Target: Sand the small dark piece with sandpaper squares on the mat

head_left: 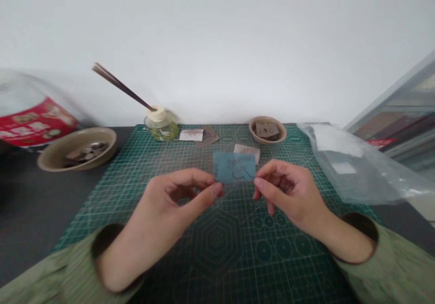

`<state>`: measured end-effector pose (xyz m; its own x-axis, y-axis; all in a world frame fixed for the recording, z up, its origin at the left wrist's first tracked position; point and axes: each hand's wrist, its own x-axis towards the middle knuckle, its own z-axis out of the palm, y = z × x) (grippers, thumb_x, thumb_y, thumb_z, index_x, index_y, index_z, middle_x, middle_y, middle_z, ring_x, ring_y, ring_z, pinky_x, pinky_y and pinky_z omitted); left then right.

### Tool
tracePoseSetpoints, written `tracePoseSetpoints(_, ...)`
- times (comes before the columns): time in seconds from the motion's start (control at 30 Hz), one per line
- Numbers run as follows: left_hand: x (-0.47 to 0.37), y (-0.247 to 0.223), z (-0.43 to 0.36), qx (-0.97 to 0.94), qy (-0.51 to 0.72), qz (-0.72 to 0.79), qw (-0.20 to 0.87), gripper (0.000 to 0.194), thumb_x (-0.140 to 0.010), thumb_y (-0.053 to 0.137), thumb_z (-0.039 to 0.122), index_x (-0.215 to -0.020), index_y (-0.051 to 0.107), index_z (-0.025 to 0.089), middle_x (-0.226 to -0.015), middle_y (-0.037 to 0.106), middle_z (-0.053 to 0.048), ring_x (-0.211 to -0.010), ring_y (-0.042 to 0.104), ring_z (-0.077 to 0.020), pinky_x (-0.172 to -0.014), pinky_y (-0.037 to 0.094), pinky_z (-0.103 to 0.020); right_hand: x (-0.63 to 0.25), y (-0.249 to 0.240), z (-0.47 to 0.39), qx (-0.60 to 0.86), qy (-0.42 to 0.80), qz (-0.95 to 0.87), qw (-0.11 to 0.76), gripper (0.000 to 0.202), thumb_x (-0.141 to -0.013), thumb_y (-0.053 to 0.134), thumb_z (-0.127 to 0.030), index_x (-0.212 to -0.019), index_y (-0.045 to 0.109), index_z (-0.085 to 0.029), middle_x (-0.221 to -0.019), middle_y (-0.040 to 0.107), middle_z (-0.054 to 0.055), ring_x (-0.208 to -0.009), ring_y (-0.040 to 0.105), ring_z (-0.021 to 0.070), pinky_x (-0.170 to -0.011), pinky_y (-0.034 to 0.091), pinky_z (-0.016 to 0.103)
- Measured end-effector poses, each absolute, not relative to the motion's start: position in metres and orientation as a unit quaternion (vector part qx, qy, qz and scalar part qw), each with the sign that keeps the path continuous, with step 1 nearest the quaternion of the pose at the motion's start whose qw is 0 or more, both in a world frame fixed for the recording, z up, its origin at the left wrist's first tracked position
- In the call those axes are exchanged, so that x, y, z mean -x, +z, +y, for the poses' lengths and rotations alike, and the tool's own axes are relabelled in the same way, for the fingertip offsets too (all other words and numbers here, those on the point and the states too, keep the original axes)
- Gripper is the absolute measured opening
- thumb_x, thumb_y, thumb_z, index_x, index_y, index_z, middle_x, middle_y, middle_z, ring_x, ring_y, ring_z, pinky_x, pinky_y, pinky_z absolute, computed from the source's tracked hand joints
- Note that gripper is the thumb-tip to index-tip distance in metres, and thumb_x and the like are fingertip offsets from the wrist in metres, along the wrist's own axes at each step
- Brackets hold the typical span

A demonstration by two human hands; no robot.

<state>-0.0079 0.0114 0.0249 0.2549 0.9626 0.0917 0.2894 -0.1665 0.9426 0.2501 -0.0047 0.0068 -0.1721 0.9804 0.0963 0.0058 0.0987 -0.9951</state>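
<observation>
A small blue card (234, 167) with dark line drawing and lettering is held up above the green cutting mat (136, 177). My left hand (180, 204) pinches its lower left corner between thumb and forefinger. At the lower right corner, the thumb and forefinger of my right hand (288, 195) grip it too, the other fingers loosely curled. Behind the card, a pale paper piece (247, 150) lies on the mat, partly hidden. Farther back lie a white paper piece (191, 135) and a brown-grey piece (208, 137), side by side and overlapping.
A small bowl (251, 129) with brown pieces stands at the mat's back. At left are a larger bowl (47, 156), a red-labelled container (37, 123) and a diffuser bottle (161, 125) with sticks. A clear plastic bag (356, 172) lies at right.
</observation>
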Motion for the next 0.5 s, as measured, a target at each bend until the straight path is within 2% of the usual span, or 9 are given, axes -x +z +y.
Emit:
tracePoseSetpoints(0.37, 0.0075, 0.03, 0.0096, -0.662, 0.377, 0.476, 0.439, 0.022, -0.091, 0.086, 0.042, -0.082, 0.086, 0.022, -0.075, 0.08, -0.002, -0.067, 0.069, -0.0164, -0.06, 0.053, -0.022, -0.2504, 0.0081, -0.0068, 0.433, 0.495, -0.58, 0.48, 0.018, -0.09, 0.095, -0.023, -0.096, 0.078, -0.02, -0.075, 0.082, -0.001, -0.047, 0.065, 0.0087, -0.046, 0.053, 0.015)
tracePoseSetpoints(0.5, 0.0087, 0.0287, 0.0109, -0.653, 0.393, 0.49, 0.423, 0.022, -0.089, 0.088, 0.043, -0.083, 0.086, 0.022, -0.075, 0.08, -0.002, -0.066, 0.07, -0.0158, -0.061, 0.055, -0.022, -0.2518, 0.0071, -0.0039, 0.446, 0.479, -0.58, 0.485, 0.019, -0.102, 0.085, -0.037, -0.099, 0.079, -0.019, -0.077, 0.081, 0.001, -0.047, 0.065, 0.0091, -0.045, 0.051, 0.017)
